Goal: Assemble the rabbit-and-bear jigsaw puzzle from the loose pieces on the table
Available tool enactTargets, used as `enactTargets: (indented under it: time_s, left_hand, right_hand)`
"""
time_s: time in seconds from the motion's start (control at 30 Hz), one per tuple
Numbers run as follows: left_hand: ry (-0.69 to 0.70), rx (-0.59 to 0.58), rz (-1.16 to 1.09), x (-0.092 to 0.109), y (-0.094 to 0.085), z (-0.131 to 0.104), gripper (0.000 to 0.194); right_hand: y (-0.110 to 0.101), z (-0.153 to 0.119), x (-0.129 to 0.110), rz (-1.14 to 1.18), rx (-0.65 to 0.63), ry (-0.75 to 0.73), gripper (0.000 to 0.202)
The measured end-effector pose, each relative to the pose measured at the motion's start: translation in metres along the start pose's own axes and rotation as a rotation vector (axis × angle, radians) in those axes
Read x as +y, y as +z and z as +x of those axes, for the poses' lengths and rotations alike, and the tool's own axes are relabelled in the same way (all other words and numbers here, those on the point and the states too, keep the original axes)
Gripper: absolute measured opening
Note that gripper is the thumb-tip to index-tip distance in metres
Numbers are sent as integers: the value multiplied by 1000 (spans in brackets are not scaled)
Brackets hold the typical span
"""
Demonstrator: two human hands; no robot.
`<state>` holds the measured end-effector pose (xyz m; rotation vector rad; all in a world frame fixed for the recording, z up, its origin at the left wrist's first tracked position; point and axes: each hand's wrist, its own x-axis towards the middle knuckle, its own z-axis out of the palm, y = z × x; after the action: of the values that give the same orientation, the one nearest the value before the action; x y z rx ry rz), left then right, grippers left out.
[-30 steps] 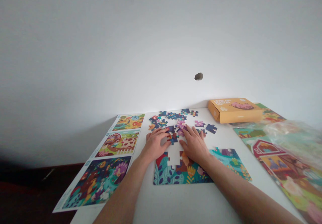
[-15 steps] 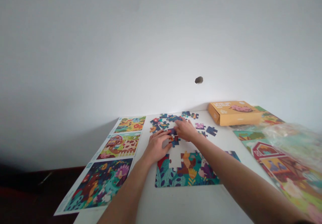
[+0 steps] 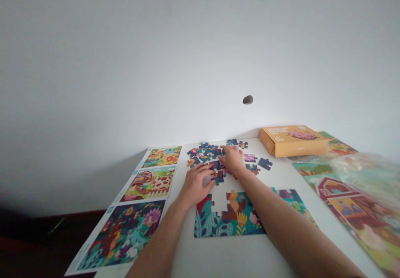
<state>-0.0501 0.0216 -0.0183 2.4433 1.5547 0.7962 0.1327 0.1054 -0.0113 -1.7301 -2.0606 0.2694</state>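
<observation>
My left hand rests low over the table, fingers stretched out and thumb apart. Its fingertips are at the near edge of the loose pile, beside a dark blue and orange puzzle piece. Just to the right, my right hand lies over the pile with its fingers spread on the loose puzzle pieces; the pieces under the palm are hidden. Nearer to me is a partly joined puzzle with leaves, a squirrel and yellow flowers. A gap shows in its upper left edge, and my right forearm covers part of it.
Picture sheets lie along the table's left side. An orange puzzle box stands at the back right against the wall. Clear plastic wrapping lies over a farm puzzle. One dark blue piece sits right of the pile.
My right hand has shifted slightly right and nearer, uncovering more pieces at the back of the pile. My left hand stays almost in place. The view has moved a little.
</observation>
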Motion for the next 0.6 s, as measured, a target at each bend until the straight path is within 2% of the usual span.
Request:
enactTargets:
  time_s: [0.3, 0.47, 0.6]
  left_hand:
    - [-2, 3, 7, 0, -1, 1, 25]
    - [1, 2, 12, 0, -2, 1, 26]
    - [25, 23, -16, 2, -1, 1, 27]
  right_hand:
    - [-2, -1, -8, 27, -1, -39, 45]
    - [0, 0, -9, 102, 22, -81, 25]
    - [-5, -2, -9, 135, 39, -131, 26]
